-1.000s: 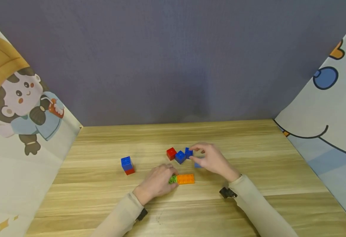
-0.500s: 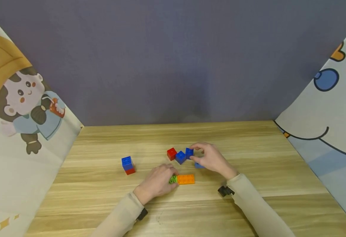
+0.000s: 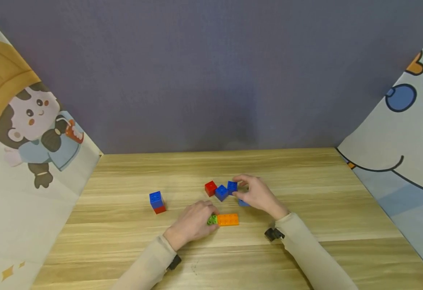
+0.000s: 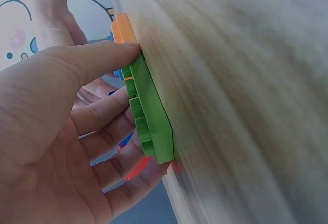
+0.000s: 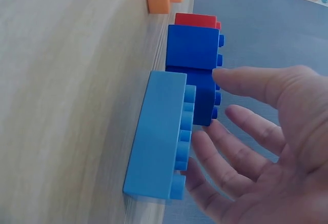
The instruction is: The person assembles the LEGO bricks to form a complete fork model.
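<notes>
A green building brick (image 4: pixel 154 114) lies flat on the table, its end against an orange building brick (image 3: pixel 228 219). My left hand (image 3: pixel 193 221) grips the green one, thumb on the near side and fingers along the far side, covering most of it in the head view. My right hand (image 3: pixel 258 195) reaches around the right end of a dark blue brick (image 5: pixel 203 93), fingers loosely bent and spread; its thumb tip overlaps that brick's upper edge. Contact there is hard to judge. Under this hand lies a light blue brick (image 5: pixel 159 137), partly hidden in the head view.
Left of the right hand sit another dark blue brick (image 3: pixel 221 193) and a red brick (image 3: pixel 210 188), close together. Farther left stands a small stack, a blue brick (image 3: pixel 156 199) on a red brick (image 3: pixel 159 210). A grey panel (image 3: pixel 211 80) rises behind the wooden table (image 3: pixel 124 169).
The head view has shifted slightly. Both hands and all the bricks otherwise keep their places.
</notes>
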The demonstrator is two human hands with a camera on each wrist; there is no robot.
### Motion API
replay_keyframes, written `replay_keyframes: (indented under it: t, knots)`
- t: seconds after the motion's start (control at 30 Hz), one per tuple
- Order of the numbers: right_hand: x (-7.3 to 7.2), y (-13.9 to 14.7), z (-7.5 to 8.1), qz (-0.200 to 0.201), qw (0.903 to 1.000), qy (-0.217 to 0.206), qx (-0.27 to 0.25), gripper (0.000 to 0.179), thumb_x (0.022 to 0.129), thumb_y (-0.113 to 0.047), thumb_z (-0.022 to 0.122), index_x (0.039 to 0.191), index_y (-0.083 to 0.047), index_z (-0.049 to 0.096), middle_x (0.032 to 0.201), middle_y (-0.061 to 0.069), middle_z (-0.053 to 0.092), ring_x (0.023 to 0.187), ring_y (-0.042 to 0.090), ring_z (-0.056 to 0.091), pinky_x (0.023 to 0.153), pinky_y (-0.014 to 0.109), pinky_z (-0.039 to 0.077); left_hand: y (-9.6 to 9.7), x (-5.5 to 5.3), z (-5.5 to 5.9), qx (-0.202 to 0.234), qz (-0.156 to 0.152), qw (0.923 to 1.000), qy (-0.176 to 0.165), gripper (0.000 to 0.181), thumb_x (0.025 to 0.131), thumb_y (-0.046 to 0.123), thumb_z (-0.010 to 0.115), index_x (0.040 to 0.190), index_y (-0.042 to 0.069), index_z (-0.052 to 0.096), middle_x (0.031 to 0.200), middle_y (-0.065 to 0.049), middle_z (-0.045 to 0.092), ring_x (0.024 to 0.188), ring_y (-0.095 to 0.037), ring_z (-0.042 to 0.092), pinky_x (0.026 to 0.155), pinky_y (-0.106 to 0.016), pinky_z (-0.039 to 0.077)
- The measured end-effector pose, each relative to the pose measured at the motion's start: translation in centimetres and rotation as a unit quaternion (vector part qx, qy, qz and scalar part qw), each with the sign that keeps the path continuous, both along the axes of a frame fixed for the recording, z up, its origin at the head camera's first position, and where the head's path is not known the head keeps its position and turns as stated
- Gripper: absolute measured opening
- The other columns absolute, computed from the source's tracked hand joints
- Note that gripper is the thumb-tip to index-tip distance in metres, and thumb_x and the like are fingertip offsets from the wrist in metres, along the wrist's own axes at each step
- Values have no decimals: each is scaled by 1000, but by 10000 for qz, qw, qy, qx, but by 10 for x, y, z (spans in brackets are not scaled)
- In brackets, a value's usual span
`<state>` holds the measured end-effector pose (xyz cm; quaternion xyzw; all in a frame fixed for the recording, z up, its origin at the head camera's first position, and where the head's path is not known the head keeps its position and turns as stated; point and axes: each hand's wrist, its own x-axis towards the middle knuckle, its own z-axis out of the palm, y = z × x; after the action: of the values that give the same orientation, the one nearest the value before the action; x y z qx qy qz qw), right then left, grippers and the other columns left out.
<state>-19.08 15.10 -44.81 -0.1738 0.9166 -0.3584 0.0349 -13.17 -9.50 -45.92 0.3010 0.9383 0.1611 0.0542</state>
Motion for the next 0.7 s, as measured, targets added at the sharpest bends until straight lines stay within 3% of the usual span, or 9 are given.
replay_keyframes:
  t: [0.7]
  knots:
    - [-6, 1, -7, -83, 9999, -73, -127, 33, 97, -19, 78, 129, -11, 74, 127, 11, 77, 111, 32, 75, 93, 48, 64, -1, -3, -2, 91, -24, 10000, 32, 32, 94, 32, 83, 117, 11, 79, 114, -3, 76, 102, -21, 69, 90, -39, 61]
